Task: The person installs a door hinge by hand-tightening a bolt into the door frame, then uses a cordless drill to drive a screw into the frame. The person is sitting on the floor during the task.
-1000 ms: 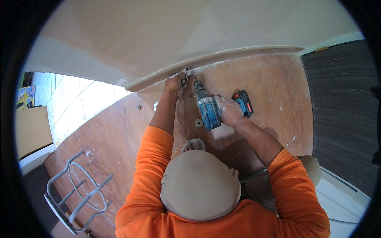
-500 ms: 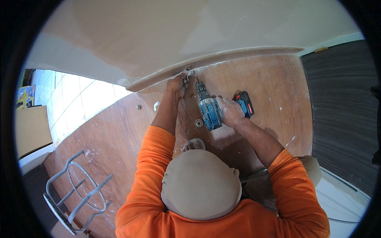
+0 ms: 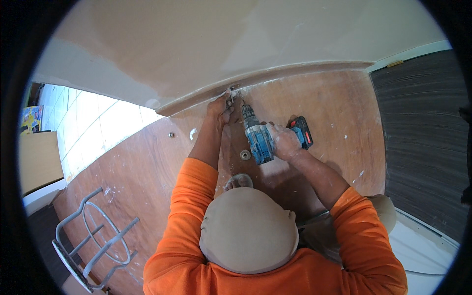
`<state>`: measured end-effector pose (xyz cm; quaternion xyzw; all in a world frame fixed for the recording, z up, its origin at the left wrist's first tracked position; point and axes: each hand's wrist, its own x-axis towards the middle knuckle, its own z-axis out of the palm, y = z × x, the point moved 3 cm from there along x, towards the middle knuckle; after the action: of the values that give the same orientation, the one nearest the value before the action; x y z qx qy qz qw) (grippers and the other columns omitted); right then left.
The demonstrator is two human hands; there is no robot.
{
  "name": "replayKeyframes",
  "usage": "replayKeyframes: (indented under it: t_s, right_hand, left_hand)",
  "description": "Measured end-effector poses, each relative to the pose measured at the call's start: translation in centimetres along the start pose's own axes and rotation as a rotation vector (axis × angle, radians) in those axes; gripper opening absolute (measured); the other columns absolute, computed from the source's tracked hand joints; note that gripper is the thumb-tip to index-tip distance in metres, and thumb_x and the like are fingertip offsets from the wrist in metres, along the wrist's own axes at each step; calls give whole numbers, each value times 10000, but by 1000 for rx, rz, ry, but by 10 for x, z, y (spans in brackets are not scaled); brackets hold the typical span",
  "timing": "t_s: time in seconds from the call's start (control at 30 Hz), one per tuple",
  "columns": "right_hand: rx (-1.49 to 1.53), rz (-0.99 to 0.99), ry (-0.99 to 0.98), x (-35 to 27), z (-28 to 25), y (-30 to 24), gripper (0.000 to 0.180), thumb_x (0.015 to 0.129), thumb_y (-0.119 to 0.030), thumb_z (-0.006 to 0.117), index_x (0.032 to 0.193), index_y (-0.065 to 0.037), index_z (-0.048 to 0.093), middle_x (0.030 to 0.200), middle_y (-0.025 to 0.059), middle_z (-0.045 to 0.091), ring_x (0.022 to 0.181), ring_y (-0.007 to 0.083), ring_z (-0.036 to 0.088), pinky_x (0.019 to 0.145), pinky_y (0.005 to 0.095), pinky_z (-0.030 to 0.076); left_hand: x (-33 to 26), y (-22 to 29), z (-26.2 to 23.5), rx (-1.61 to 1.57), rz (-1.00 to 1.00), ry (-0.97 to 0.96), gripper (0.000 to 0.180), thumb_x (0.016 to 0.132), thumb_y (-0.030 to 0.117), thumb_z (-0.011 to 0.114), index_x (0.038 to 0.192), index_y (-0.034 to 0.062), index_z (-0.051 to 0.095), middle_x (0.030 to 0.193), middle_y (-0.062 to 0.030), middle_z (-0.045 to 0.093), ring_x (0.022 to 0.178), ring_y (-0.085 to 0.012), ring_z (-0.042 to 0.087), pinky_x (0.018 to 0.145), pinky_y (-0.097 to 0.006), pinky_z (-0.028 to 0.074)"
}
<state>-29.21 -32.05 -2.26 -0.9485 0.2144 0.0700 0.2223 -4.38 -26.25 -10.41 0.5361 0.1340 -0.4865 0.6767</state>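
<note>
A blue and grey cordless drill (image 3: 260, 144) is gripped by my right hand (image 3: 285, 140). Its thin bit points at the foot of the skirting board (image 3: 305, 70); whether the tip touches there cannot be told. My left hand (image 3: 220, 107) is closed at the skirting, just left of the bit, with its fingers pinched together. Something small and pale shows at those fingertips, too small to name. On the floor behind the drill lies a round metal piece (image 3: 245, 155) with a hole in its middle.
A smaller round metal part (image 3: 171, 134) and a white scrap (image 3: 192, 133) lie on the wooden floor (image 3: 339, 113), left of my left arm. An overturned metal stool frame (image 3: 102, 250) stands at the lower left. White tiles (image 3: 93, 115) show at the left, a dark door (image 3: 427, 142) at the right.
</note>
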Motion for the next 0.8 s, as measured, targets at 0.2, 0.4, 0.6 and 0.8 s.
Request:
replayKeyframes:
  t_s: [0.2,0.4,0.6,0.8]
  right_hand:
    - [6,1,-11,-1,-6,-4,594,781,-95,677,1327,22,474,1278,257,572,1183,390,572,1032,442,449]
    - [-4,5,-56,2,-2,-3,598,793,-72,651,1350,31,460,1290,270,562,1181,397,578,1031,442,451]
    - [-35,-5,-83,5,-3,-5,596,818,-94,627,1369,25,435,1307,271,549,1182,396,579,1033,443,450]
    - [-26,9,-104,5,-6,-8,602,816,-98,633,1371,24,432,1300,268,555,1186,394,578,1033,442,451]
  left_hand:
    - [-7,2,3,-9,15,7,111,950,207,679,986,114,632,752,27,541,620,-112,496,560,-305,437]
    - [-8,3,1,17,-2,-5,112,946,196,680,1008,116,633,792,27,561,632,-111,493,562,-304,438]
    - [-6,2,-1,-3,-15,-26,152,941,210,691,1024,102,624,803,20,572,627,-101,489,530,-270,436]
    - [-9,4,0,-15,-25,-29,144,942,212,688,1021,113,622,796,19,571,628,-104,489,533,-272,435]
